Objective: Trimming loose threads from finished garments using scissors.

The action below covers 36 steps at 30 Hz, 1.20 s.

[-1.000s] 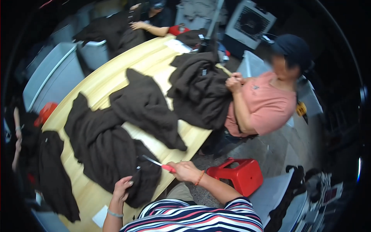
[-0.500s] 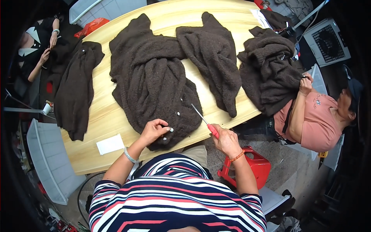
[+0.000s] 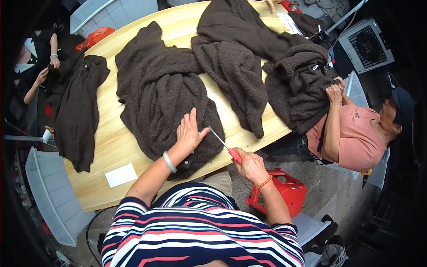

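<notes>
In my right hand (image 3: 252, 166) is a red-handled tool (image 3: 234, 155) with a long, thin metal shaft, its fingers wrapped round the handle. The shaft points up and left, its tip close to my left thumb. My left hand (image 3: 189, 133) has its fingers stretched out over a dark brown fuzzy knit garment (image 3: 155, 84) in front of me. Whether the palm presses on the cloth, I cannot tell. Small pale buttons (image 3: 186, 162) show at the garment's near edge, partly hidden by my left wrist.
More brown garments lie at left (image 3: 80, 111), centre right (image 3: 233, 80) and far side (image 3: 240, 22). A co-worker in pink (image 3: 362, 133) handles one at right; another person (image 3: 38, 62) sits at left. A white paper (image 3: 121, 175), plastic bin (image 3: 58, 196) and red stool (image 3: 284, 196) are nearby.
My left hand has left the buttons at the near edge and moved forward, fingers spreading. Another brown garment now lies across the far side, with someone's hand at the table's far edge.
</notes>
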### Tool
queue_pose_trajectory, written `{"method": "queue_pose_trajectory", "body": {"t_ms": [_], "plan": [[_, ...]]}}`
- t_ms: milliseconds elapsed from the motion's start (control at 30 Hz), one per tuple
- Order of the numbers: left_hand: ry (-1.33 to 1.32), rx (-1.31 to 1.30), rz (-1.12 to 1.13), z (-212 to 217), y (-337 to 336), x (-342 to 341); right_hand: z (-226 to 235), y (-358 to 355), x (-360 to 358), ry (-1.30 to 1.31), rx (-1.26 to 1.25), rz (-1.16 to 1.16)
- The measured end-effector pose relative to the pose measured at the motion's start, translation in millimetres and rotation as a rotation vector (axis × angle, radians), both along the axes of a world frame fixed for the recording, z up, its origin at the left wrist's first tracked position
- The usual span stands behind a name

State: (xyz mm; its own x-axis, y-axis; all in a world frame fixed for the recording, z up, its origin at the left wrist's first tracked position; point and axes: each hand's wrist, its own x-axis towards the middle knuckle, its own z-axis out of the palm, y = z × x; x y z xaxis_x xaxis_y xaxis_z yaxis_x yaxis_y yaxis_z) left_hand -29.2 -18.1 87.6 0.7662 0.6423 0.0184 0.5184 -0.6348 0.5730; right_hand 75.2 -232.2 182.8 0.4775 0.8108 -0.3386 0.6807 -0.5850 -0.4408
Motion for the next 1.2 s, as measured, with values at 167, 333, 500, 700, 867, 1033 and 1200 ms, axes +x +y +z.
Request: {"method": "queue_pose_trajectory", "body": {"t_ms": [167, 333, 500, 700, 867, 1033, 1200], "plan": [[0.151, -0.181, 0.072, -52.2, 37.5, 28.8, -0.6, 7.3, -0.4, -0.023, 0.032, 0.025], [-0.162, -0.690, 0.026, -63.1, 52.6, 15.6, 1.4, 14.9, 3.8, -0.003, -0.078, 0.000], [-0.323, -0.664, 0.056, -68.9, 50.9, 3.7, 14.2, 27.3, 3.3, -0.002, -0.058, 0.017], [-0.364, -0.511, 0.034, -60.1, 45.6, -1.1, 16.0, 37.7, 4.3, -0.036, -0.023, 0.091], [-0.357, -0.420, -0.009, -68.6, 47.9, -3.6, 15.1, 37.8, -2.5, -0.023, -0.050, 0.150], [-0.241, -0.435, 0.005, -55.1, 46.2, -14.2, 10.9, 29.5, -1.8, -0.046, -0.017, 0.118], [0.016, -0.607, 0.044, -0.2, 27.7, -51.5, 7.9, 18.3, -2.3, -0.022, -0.054, 0.047]]}}
